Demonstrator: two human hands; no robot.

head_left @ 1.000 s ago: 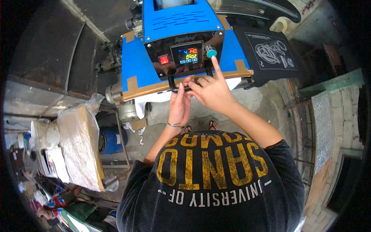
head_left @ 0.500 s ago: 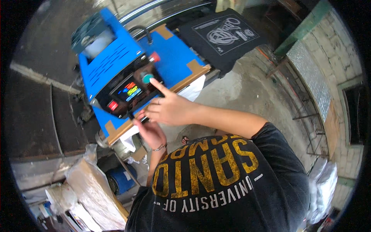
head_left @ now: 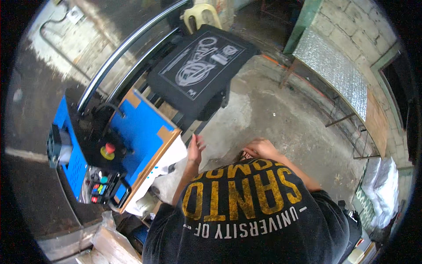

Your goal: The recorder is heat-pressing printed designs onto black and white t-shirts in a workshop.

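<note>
My left hand (head_left: 196,148) is raised just off the corner of the blue press, its fingers apart and nothing in them. To the right, my right hand (head_left: 260,148) hangs low in front of my body; it is blurred and its fingers are partly hidden. Neither hand touches the machine. The heat press has a blue board (head_left: 145,132) with brown tape at its corners. A control panel (head_left: 100,188) carries a lit screen and a green button, with a red knob (head_left: 109,148) farther back. Beyond it, a black shirt (head_left: 206,66) with a white print lies flat on a platen.
Curved metal rails (head_left: 127,48) run behind the press. White fabric (head_left: 169,156) hangs under its front edge. A yellowish plastic chair (head_left: 203,16) stands behind the shirt. On the right are a silver-covered table (head_left: 334,66) and plastic-wrapped bundles (head_left: 380,189). Concrete floor (head_left: 285,119) lies between.
My right index finger has left the green button, and both hands have drawn back from the control panel. My view has turned right, so the press sits farther left and the shirt more central.
</note>
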